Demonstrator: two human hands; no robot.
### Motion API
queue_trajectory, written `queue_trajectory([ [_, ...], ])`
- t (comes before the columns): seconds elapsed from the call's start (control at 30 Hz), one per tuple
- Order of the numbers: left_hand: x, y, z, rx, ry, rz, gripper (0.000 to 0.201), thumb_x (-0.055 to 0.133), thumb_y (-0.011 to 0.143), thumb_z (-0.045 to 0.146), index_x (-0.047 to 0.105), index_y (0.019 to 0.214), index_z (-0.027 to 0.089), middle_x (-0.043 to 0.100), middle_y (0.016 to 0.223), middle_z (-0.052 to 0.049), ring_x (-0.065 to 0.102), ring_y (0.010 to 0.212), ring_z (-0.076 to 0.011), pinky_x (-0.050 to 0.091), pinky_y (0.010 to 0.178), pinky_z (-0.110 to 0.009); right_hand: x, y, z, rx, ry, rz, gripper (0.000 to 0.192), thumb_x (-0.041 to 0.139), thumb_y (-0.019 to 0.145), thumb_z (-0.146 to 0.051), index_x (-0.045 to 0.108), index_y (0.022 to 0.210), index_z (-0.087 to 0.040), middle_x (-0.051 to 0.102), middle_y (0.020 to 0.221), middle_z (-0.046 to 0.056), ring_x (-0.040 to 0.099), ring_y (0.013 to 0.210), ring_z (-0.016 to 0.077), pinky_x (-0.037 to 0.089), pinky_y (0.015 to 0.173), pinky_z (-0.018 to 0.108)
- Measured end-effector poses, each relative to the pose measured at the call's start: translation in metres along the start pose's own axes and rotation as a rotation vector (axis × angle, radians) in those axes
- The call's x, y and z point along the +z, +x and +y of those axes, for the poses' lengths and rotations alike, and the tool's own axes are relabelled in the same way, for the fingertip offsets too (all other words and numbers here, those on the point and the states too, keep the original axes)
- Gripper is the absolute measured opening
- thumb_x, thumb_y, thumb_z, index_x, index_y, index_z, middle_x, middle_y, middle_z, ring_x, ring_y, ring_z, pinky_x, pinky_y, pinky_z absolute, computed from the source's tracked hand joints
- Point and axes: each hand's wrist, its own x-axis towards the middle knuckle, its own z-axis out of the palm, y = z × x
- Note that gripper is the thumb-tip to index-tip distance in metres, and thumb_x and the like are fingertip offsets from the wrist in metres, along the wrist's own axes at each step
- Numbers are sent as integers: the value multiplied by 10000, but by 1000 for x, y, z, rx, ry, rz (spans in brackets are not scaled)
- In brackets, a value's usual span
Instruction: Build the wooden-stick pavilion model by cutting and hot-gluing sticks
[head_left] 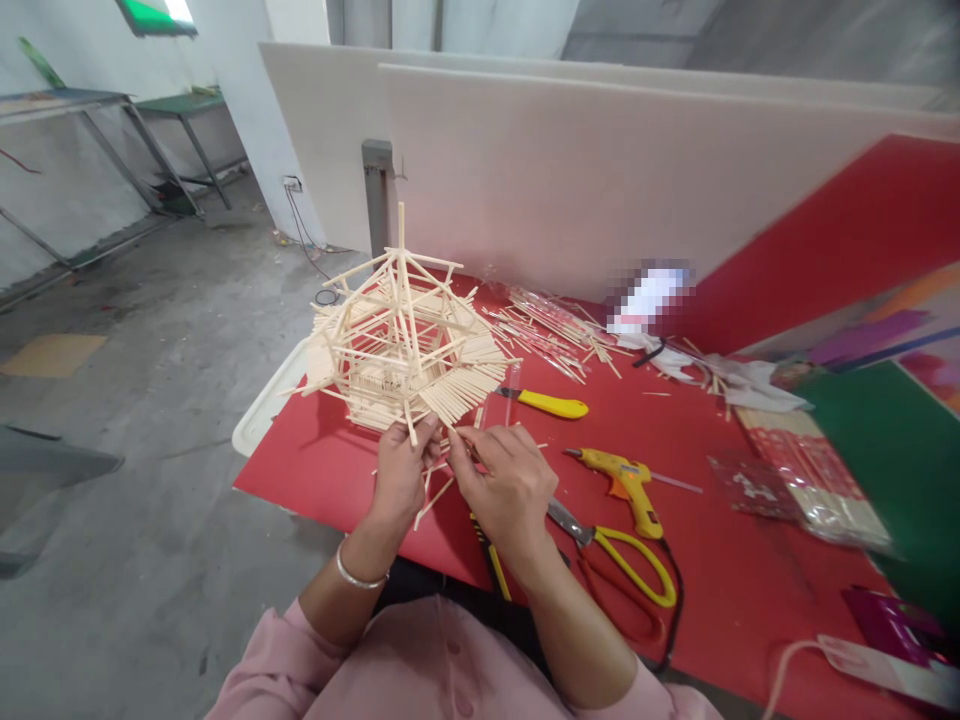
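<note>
Two hands: both worked at the near lower edge of a stick model, close together, nearly touching.
Left hand: fingers closed, its grip pinched one thin loose stick and pressed up against the model's bottom rim; likely there to steady the model while the stick was lined up. Silver bangle sat on that wrist.
Right hand: fingers curled in a narrow pinch on the other end of what looked like the same stick; exact contact hidden by the fingers, so cannot tell for certain.
Stick model: small tower-shaped build of pale sticks, upright on the far left corner of the desk, central spire pointing straight up, long axis vertical, roof sticks fanned out and down to the right.
Loose stick axis: ran diagonal, low end toward the person's left, high end up toward the model's base.
Desk cover: red sheet, model partly over a white tray at the edge.
Tools: yellow glue gun lay on its side just right of the hands, nozzle pointing left toward the work, probably kept within reach; yellow scissors lay near the right forearm; yellow-handled knife lay beside the model.
Supplies: spare sticks scattered behind the model; packets of sticks lay well to the right.
Backdrop: white boards stood upright behind the desk.
</note>
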Motion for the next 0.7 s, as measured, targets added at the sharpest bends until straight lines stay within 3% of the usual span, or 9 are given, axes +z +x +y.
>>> queue_trajectory([
  [0.7,0,1,0,2,-2,-10,307,780,636,372,587,668,136,549,529,34,463,460,-54,321,454,-180,1,1,-2,13,-13,0,87,636,839,-253,695,790,-211,655,671,7,542,662,137,420,686,268],
])
